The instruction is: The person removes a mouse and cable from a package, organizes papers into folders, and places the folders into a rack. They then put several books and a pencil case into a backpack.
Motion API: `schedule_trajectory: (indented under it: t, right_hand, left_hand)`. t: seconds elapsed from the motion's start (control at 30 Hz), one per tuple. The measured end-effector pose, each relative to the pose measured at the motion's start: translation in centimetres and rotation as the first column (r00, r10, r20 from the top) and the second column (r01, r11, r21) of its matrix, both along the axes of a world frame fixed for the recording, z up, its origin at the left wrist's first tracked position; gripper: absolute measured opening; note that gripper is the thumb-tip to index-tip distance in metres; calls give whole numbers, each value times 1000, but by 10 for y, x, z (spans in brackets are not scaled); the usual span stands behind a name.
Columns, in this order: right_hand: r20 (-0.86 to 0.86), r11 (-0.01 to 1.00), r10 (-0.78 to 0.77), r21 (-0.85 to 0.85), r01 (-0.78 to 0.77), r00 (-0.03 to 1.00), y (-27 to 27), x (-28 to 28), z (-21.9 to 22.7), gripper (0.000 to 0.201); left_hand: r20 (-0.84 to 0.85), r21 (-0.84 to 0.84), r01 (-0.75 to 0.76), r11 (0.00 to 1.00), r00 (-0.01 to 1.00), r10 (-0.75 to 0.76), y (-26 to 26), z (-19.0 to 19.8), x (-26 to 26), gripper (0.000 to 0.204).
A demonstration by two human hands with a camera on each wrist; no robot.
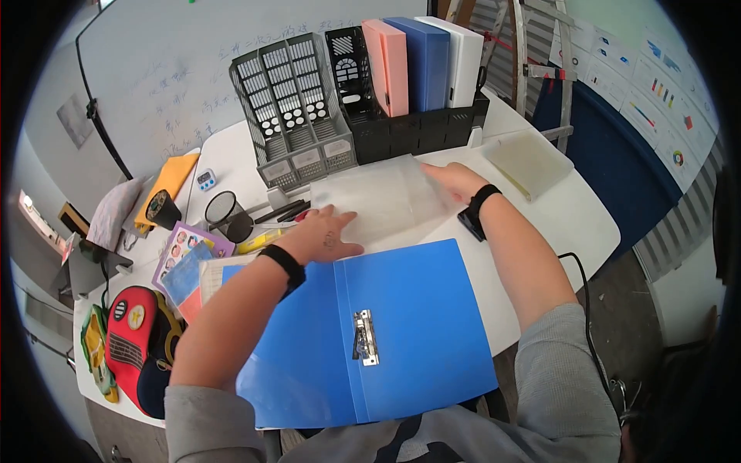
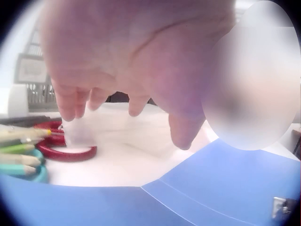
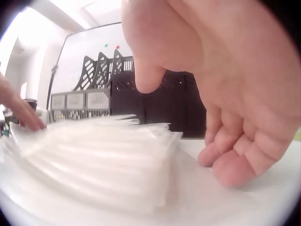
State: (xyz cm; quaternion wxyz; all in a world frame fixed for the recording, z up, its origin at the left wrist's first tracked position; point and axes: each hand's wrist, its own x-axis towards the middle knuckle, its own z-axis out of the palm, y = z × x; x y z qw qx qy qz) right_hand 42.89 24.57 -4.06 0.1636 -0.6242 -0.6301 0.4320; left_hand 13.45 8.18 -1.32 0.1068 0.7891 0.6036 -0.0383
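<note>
A stack of clear plastic sleeves (image 1: 386, 197) lies on the white table beyond an opened blue ring binder (image 1: 417, 309) with a metal clip (image 1: 366, 338). My left hand (image 1: 328, 234) is at the sleeves' left end, fingers spread and pointing down. Beside their right end is my right hand (image 1: 457, 182). From the right wrist, the loose edges of the sleeves (image 3: 108, 160) fan upward, and the right hand (image 3: 225, 94) stands next to them with fingers bent loosely and its thumb apart. Red-handled scissors (image 2: 66, 150) lie left of the left hand.
Grey file racks (image 1: 297, 116) and a black file holder (image 1: 421, 131) with pink, blue and white file boxes stand behind. Pens, a mesh cup (image 1: 229, 217) and a yellow cutter (image 1: 258, 241) lie left. A red pencil case (image 1: 137, 347) sits near the left edge; a translucent case (image 1: 529, 166) lies right.
</note>
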Motion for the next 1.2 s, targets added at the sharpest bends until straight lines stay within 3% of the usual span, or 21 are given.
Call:
schedule_trajectory:
  t: [0.1,0.2,0.27,0.3,0.4,0.53,0.6,0.63,0.7,0.73,0.8,0.87,0.9,0.97,1.0,1.03,1.07,1.1,1.13,1.17,1.2]
  right_hand:
    - [22,987,93,-137,-89,995,-2,-18,0,98]
    - [-49,994,40,-96,-45,998,-7,-33,-3,96]
    - [222,996,78,12,-83,972,-11,-39,9,89]
    - [224,996,84,7,-88,971,-13,-42,13,89]
    - [-106,985,20,-166,-38,994,-21,-43,26,82]
    - [-212,965,-36,-262,-22,977,-8,-38,7,64]
    - [-408,930,-32,-347,-122,912,-8,-38,10,48]
    - [-407,930,-32,-348,-122,913,-11,-37,9,48]
    - [-543,977,41,-152,-146,838,-33,-38,26,49]
    - [-589,983,76,-93,-161,804,-18,-33,6,58]
    - [-583,995,74,-11,-99,809,-28,-30,12,58]
    - [-620,992,103,123,-34,778,-43,-22,18,59]
    - [-665,977,153,214,-9,731,-51,-15,21,60]
    - [-731,962,128,257,96,671,-70,-2,33,56]
    - [-732,960,131,263,99,669,-73,7,33,56]
    - [-765,953,152,282,113,625,-76,18,34,54]
    - [-795,945,175,302,129,580,-80,25,36,53]
    - [-795,943,178,307,131,579,-84,30,37,53]
    - [-807,939,184,314,143,560,-89,35,39,51]
    - [-819,935,189,318,154,542,-95,38,40,50]
    - [-819,934,190,321,157,541,-99,40,38,50]
  left_hand:
    - [-73,-29,21,999,997,-23,11,-5,11,81]
    - [-102,-50,-5,999,995,0,14,2,15,79]
    - [-113,-63,-12,998,994,4,14,0,12,78]
    - [-125,-46,3,999,992,-9,15,-2,12,78]
    - [-134,-38,16,999,991,-21,14,-5,12,78]
    - [-101,-20,21,1000,995,-23,12,-5,7,79]
    - [-78,-12,22,1000,997,-23,9,-7,4,79]
    - [-68,-2,17,1000,998,-18,8,-7,5,80]
    - [-58,16,21,1000,998,-20,7,-6,7,80]
    - [-30,38,17,999,999,-16,4,-5,7,78]
    - [-1,61,9,998,1000,-9,3,-10,5,77]
    - [285,374,-122,920,958,11,9,-22,1,80]
    - [282,384,-121,915,959,9,10,-19,-1,80]
    - [650,545,-421,725,758,-49,10,-14,-2,87]
    - [733,470,-519,714,680,12,9,-10,2,94]
    - [732,475,-517,712,681,7,7,-4,5,94]
    - [896,163,-542,824,431,106,4,8,10,95]
    - [954,-156,-458,875,160,253,2,16,13,96]
    - [978,-106,-299,948,139,153,11,6,9,89]
    - [979,-104,-298,949,139,151,17,5,11,89]
    - [986,-101,-131,986,116,117,22,6,13,80]
